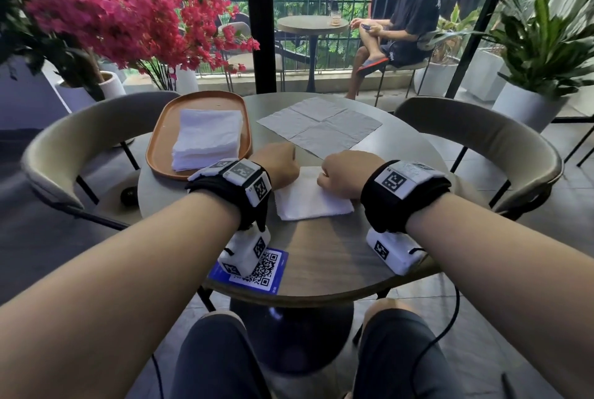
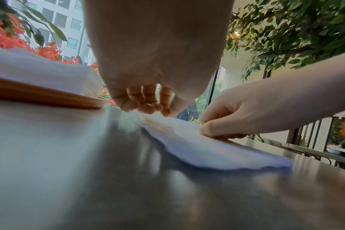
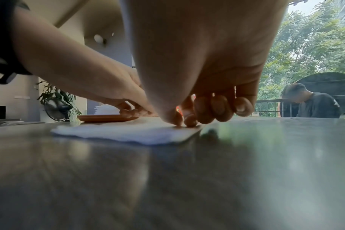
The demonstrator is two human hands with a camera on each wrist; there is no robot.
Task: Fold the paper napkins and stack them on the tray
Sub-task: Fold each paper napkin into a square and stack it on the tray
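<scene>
Presently both hands work one folded paper napkin (image 1: 313, 194) lying flat on the round table (image 1: 321, 257), just right of the wooden tray (image 1: 160, 138) where a stack of folded napkins (image 1: 207, 138) already sits. Right hand (image 1: 348, 173) — thumb and forefinger closed together, pinching the napkin's far right edge, other fingers curled. Left hand (image 1: 278, 168) has its fingers (image 2: 146, 105) curled down at the napkin's far left corner; whether they grip the paper or only press it, I cannot tell. Risks, as judged: thin tissue may tear under the pinch if the hands pull apart; layers may slide so the fold comes out crooked; and carrying it across, a sleeve or wrist could nudge the stack askew. An unfolded grey napkin (image 1: 319, 125) lies beyond the tray's right side, still to do. Head view alone shows the tray, stack and spare napkin together — the wrist views, low along the tabletop, alone show the fingertips on the paper's edge.
</scene>
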